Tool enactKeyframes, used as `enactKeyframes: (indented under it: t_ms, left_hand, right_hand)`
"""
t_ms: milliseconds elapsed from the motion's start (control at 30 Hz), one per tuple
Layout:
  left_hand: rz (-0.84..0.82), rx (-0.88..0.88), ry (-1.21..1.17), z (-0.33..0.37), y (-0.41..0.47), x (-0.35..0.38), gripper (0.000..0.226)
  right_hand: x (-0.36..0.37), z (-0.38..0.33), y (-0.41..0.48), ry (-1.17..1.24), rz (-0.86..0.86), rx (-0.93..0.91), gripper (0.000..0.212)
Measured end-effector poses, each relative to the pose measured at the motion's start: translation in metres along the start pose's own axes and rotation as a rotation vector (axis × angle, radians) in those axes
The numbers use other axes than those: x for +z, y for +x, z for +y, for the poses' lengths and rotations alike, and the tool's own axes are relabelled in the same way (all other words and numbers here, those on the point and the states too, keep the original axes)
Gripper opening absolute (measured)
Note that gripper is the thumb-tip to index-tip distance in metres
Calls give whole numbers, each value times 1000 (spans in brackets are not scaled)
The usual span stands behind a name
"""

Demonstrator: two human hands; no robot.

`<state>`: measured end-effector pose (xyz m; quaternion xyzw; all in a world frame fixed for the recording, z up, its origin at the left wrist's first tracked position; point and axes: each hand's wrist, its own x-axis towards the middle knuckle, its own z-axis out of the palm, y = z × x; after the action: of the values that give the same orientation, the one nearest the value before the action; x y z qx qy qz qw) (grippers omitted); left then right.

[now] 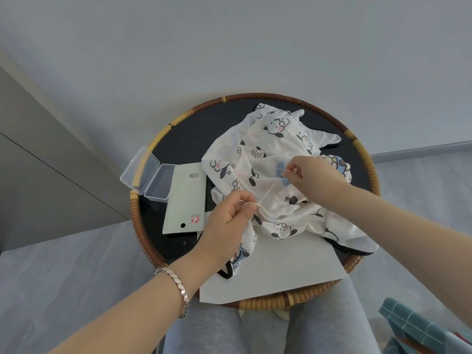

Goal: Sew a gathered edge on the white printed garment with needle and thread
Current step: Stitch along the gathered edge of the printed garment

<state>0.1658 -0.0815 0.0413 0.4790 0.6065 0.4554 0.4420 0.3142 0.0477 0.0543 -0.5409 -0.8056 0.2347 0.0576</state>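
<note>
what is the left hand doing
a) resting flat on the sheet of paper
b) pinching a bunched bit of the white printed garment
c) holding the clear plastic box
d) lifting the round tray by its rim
b: the left hand has its fingers curled on a gathered fold of the white printed garment, which lies on the round tray, while the right hand pinches the needle.

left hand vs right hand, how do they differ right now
The left hand pinches a bunched fold of the garment. The right hand pinches the thread, which runs straight to that fold. The left hand sits nearer the person, and the right hand is farther back over the garment. The left wrist wears a bracelet, while the right wrist is bare. Both have a closed fingertip grip above the garment.
</note>
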Motion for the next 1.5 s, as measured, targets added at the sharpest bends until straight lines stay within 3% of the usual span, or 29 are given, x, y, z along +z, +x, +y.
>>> enactKeyframes:
  t_ms: [100,200,267,400,533,633,700,833,867,1000,1067,1133,1233,1367,1433,1500]
  left_hand:
    - [55,50,11,1,-1,0,19]
    - [94,133,52,0,-1,-1,20]
    - [97,169,116,-3,0,-4,20]
    - [46,162,193,-3,-2,-7,17]
    - [-62,-54,402,-8,1,-16,26]
    - [-150,-91,570,-10,-1,-28,11]
    - [-164,-46,662,-9,0,-36,13]
    - [-123,334,831,3,6,-49,26]
    - [-124,355,856,7,6,-51,27]
    - [-259,93,1072,2,1,-59,16]
    - [-325,-110,1142,-7,-2,-60,22]
    - [-277,-234,1136,-15,-5,-60,32]
    - [-89,-92,1088,-25,-10,-51,53]
    - [169,361,942,-17,-15,-27,23]
    - [114,396,922,-17,-15,-16,13]
    - [41,278,898,-17,-15,-9,16]
  right_hand:
    - [-3,-11,-15,288,17,-134,13]
    - [-5,-19,-33,490,-243,-201,21]
    - [0,-20,-39,462,-347,-206,19]
    - [10,-14,-37,402,-260,-188,16]
    - [6,-10,-36,377,-200,-211,17]
    - [1,-4,-35,318,-167,-211,15]
    - [0,0,-34,253,-165,-212,18]
    - [1,3,-34,206,-129,-194,19]
    - [1,4,-33,214,-116,-190,19]
    - [4,6,-34,193,-131,-185,16]
    - [8,5,-36,127,-215,-194,15]
    - [14,3,-38,79,-280,-223,19]
    - [19,4,-39,103,-266,-236,23]
    - [19,6,-40,200,-223,-221,24]
    - [19,8,-41,223,-215,-230,24]
    - [20,9,-42,218,-224,-240,22]
